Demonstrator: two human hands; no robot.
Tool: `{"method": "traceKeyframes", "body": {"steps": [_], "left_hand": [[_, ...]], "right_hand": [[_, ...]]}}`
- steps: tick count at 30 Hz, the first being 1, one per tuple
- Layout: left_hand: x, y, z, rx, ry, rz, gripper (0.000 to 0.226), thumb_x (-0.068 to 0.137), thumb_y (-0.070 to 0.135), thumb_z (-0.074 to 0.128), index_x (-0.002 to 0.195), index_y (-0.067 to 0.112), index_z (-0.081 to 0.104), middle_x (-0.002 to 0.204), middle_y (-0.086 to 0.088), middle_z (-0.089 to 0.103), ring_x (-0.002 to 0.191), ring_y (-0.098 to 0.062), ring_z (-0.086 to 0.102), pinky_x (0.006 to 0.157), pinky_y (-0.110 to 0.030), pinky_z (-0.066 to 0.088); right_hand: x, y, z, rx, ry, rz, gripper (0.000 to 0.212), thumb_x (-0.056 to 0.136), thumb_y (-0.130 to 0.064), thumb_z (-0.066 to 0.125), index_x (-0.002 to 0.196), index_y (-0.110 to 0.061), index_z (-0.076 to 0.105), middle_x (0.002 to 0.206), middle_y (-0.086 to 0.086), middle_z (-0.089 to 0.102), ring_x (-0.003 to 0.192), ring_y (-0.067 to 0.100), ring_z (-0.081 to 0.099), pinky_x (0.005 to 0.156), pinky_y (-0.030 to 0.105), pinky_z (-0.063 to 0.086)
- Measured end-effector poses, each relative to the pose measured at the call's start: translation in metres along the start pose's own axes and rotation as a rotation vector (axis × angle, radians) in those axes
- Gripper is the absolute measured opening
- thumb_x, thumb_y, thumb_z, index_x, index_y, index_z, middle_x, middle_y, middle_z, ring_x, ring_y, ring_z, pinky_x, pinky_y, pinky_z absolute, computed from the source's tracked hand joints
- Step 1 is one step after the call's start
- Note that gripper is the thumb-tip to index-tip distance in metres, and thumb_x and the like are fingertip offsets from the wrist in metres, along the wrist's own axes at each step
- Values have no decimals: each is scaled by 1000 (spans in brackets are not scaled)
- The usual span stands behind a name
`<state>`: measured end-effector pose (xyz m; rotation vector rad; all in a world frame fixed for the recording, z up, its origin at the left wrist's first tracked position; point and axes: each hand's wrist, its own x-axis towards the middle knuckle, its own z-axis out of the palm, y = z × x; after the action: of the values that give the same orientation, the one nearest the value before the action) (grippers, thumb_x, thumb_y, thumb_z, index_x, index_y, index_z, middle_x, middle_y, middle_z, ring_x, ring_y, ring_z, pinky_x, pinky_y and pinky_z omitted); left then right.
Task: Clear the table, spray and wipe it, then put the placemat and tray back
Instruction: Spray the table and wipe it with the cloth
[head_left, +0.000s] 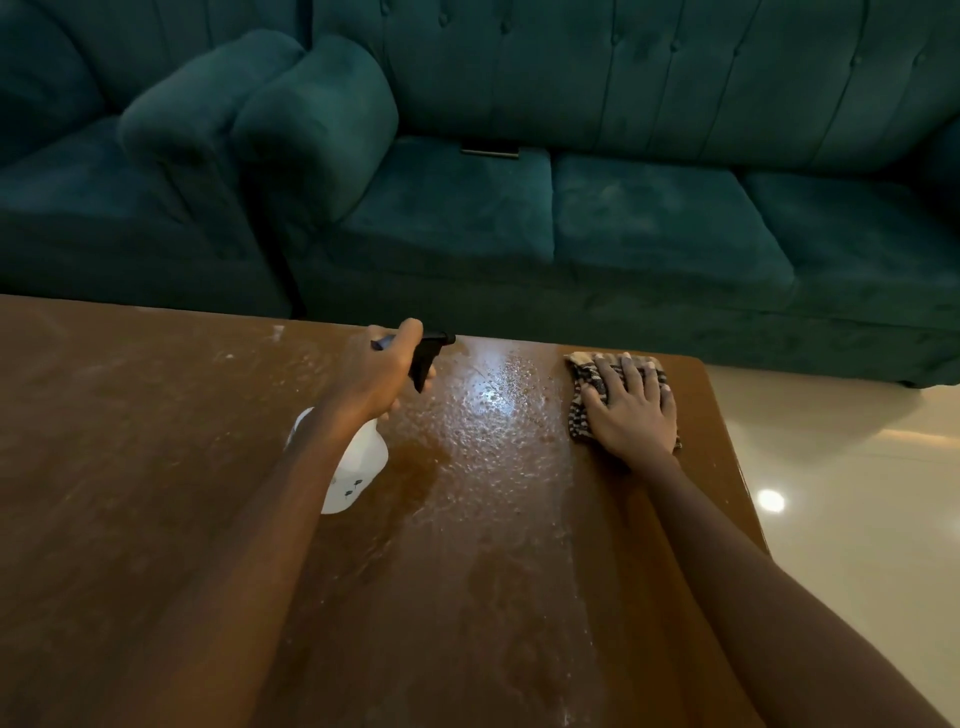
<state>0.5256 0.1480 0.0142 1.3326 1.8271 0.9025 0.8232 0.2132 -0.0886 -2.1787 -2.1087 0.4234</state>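
A brown wooden bench (156, 415) stands in front of a dark green tufted sofa (649, 218), with pale glossy floor (857, 441) to its right.

The left grip (382, 371) is curled round the neck of a spray bottle (358, 467), with a finger on the black trigger. The nozzle points toward the far edge. The bottle's white body slants down under the wrist, over the middle of the bench.

The right grip (631, 410) is spread flat, fingers straight and a little apart, pressing on a striped cloth (582, 384) that lies near the bench's far right corner.

Between the 2 grips a wet patch (498, 410) of beaded droplets shines with reflected light, and a damp band runs from it toward the near edge. The bench's left part looks dry, with pale smudges.

On the sofa seat a small dark flat object (489, 152) lies at the back seam, and I cannot tell what it is. 1 round spot of light (771, 500) glares on the floor.
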Motion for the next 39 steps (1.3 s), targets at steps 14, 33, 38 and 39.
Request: {"method": "traceKeyframes", "body": {"steps": [14,33,38,39], "left_hand": [[-11,-14,-24,-226,116,-54,63,94,64,25,77,24,71,80,-13,68,62,-24,50,58,-35,43],[-2,-27,-30,-215,-13,-5,92,70,95,31,90,15,71,97,-25,68,59,-26,54,58,-36,45],[-24,-21,-27,-231,-23,88,64,91,68,30,90,20,72,91,-3,74,56,-26,50,47,-30,41],[-30,-21,-27,-228,-26,73,64,90,69,29,90,22,73,92,-6,74,57,-28,49,48,-30,41]], "right_hand": [[-21,-106,28,-103,-99,-476,62,99,-64,12,155,-44,-1,165,-9,-11,150,16,-17,121,42,-11],[-8,-97,30,-118,-86,-398,62,97,-65,11,154,-46,-4,165,-11,-11,150,14,-18,122,41,-9],[-58,-40,25,-105,-41,-210,68,87,-69,0,152,-50,-9,164,-13,-13,150,15,-17,123,43,-4],[-67,-31,24,-105,-44,-182,68,86,-69,-1,150,-51,-12,164,-13,-14,150,16,-18,123,43,-4]]}}
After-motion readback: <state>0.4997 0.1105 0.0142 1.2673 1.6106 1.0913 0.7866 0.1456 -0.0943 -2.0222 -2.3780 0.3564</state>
